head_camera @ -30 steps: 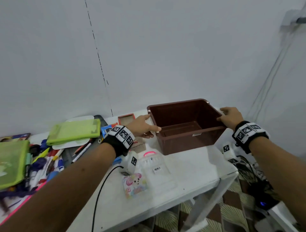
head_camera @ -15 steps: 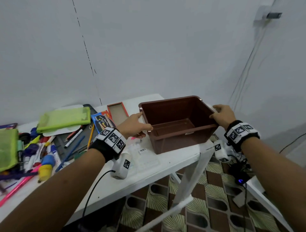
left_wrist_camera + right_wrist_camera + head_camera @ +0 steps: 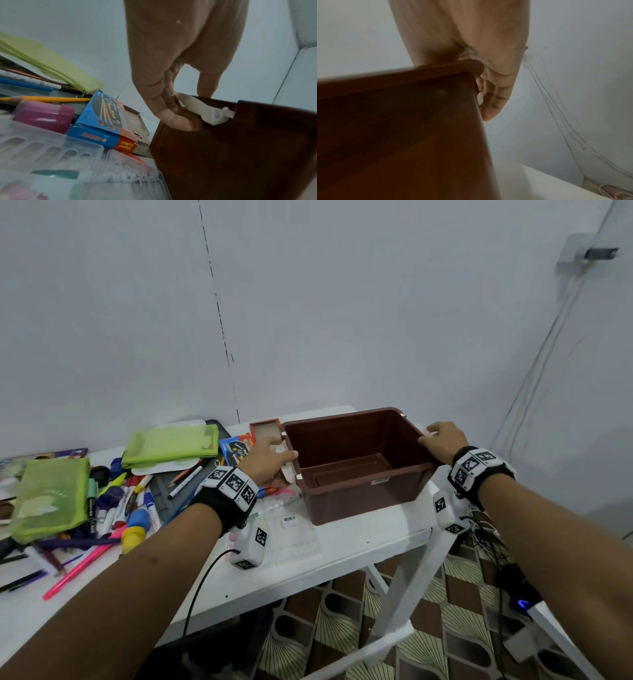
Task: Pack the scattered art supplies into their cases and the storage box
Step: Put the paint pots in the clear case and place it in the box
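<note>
Brown plastic storage box [image 3: 359, 470] sitting upright and open at the table's right end, white side latches showing, nothing visible inside, green pouches [image 3: 170, 444], markers [image 3: 137, 508] lying scattered to its left

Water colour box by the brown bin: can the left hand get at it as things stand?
Probably yes, once freed. The left hand grips the brown bin at its white latch; the water colour box lies uncovered beside it.

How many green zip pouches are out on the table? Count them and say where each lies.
2. One green pouch lies at the table's left end, over the markers. The other green pouch lies farther back near the wall, left of the brown storage box. More could be hidden off-frame.
</note>
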A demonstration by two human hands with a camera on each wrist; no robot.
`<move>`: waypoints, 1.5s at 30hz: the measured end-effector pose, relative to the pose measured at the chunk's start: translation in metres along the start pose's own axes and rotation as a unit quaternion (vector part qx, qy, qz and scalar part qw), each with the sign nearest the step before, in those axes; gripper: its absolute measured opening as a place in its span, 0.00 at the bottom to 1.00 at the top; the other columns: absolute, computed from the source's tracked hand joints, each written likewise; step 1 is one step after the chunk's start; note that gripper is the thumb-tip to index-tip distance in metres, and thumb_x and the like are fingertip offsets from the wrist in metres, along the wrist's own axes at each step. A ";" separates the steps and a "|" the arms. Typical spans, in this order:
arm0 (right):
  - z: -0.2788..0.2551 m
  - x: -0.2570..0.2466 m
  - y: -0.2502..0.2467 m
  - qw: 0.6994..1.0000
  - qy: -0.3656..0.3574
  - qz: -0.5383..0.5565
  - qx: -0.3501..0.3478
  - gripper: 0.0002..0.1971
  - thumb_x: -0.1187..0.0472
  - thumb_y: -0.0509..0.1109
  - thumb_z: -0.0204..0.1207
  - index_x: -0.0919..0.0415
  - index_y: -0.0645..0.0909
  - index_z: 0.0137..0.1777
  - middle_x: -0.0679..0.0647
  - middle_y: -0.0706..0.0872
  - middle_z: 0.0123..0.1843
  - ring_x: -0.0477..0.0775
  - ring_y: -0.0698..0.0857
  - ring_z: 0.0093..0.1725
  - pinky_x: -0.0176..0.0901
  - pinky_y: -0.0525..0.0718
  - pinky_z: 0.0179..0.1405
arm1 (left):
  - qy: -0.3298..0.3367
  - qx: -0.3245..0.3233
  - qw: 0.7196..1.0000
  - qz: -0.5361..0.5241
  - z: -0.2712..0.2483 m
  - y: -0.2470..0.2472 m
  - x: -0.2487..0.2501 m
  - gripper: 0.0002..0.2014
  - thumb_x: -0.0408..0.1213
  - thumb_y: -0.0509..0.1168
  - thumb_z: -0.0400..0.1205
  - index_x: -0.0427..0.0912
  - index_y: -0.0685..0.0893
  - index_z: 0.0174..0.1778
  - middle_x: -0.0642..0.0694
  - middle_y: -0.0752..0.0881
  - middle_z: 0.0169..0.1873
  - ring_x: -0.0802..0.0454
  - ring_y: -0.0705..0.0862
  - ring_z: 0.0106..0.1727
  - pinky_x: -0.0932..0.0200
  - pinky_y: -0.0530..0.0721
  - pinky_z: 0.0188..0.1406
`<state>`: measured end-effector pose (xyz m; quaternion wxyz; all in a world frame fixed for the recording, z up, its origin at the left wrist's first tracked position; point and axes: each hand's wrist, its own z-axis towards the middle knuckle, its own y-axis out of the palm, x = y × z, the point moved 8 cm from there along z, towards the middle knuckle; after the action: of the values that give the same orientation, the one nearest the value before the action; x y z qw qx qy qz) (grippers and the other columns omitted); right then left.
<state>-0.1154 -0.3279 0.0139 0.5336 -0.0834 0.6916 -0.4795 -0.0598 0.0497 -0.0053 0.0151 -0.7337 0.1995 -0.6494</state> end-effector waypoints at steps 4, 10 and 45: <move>-0.012 -0.015 -0.004 0.998 -0.003 -0.062 -0.004 0.24 0.61 0.70 0.77 0.68 0.76 0.72 0.67 0.80 0.70 0.68 0.79 0.69 0.51 0.76 0.68 | -0.007 -0.013 1.000 -0.004 -0.005 -0.002 0.000 0.24 0.35 0.68 0.83 0.43 0.69 0.74 0.42 0.82 0.40 0.57 0.82 0.19 0.56 0.86 0.21; -0.054 -0.107 -0.006 0.992 -0.116 -0.045 0.031 0.25 0.59 0.69 0.77 0.66 0.75 0.73 0.64 0.80 0.72 0.65 0.78 0.71 0.51 0.75 0.70 | -0.018 -0.035 0.999 0.024 -0.016 -0.038 -0.019 0.16 0.29 0.67 0.81 0.40 0.75 0.65 0.36 0.86 0.39 0.44 0.86 0.32 0.56 0.87 0.27; -0.005 -0.334 0.366 0.969 -0.068 0.003 -0.237 0.08 0.62 0.64 0.80 0.62 0.77 0.57 0.67 0.81 0.61 0.57 0.73 0.49 0.45 0.74 0.50 | -0.011 -0.081 0.873 0.481 0.135 -0.239 -0.098 0.45 0.43 0.79 0.71 0.54 0.63 0.82 0.43 0.62 0.82 0.45 0.60 0.83 0.50 0.61 0.79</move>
<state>0.1645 0.0776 -0.0419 0.5458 -0.2378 0.7481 -0.2931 0.1275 0.2683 -0.0520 0.2681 -0.5531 0.5791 -0.5355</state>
